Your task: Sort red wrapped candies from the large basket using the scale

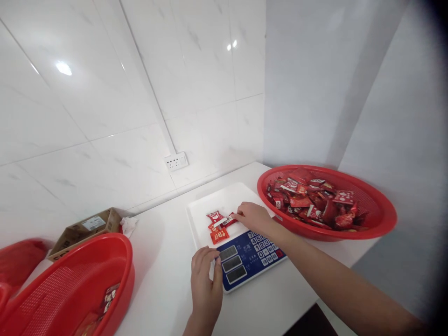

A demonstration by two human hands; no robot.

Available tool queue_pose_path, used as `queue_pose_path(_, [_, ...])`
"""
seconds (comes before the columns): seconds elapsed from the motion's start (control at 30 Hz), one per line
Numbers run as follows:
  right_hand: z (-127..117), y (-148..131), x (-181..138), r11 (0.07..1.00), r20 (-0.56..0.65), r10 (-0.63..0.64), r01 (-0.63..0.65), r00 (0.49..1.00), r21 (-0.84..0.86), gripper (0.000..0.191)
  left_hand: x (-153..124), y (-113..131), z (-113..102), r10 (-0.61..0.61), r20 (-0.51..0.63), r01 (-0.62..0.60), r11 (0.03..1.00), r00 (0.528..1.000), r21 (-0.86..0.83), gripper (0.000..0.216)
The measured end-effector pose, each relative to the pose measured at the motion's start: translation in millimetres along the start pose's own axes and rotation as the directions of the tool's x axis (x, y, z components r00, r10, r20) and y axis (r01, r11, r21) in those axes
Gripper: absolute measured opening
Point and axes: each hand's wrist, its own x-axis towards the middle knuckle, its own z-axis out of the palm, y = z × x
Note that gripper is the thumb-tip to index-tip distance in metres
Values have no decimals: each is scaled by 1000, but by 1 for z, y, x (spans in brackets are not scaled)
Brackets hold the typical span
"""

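Note:
A white electronic scale (pixel 252 280) with a blue keypad panel stands on the table. On its white plate lie a few small red snack packets, among them an orange-red packet (pixel 219 234) and a red packet with white print (pixel 214 216). My right hand (pixel 254 218) reaches over the plate and pinches a red packet with a white strip (pixel 224 221); my fingers cover its right end. At the scale's front left corner is my left hand (pixel 206 280), its curved fingers and thumb closed about the edge by the displays.
A red oval basket (pixel 381 219) full of red packets stands right of the scale. Another red basket (pixel 128 261), with a few packets, is at left front. Behind it are a cardboard box (pixel 87 228) and crumpled white tissue (pixel 129 226). A tiled wall with a socket (pixel 176 161) rises behind.

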Motion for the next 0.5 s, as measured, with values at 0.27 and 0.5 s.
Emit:
queue_pose_path(0.27, [-65, 71, -28, 985, -107, 172, -172, 979, 7, 24, -49, -9, 29, 146, 208, -123, 985, 967, -118, 20])
queue_pose_path(0.5, [-91, 146, -40, 937, 27, 313, -304, 949, -171, 16, -65, -27, 61, 257, 145, -246, 965, 955, -94, 17])
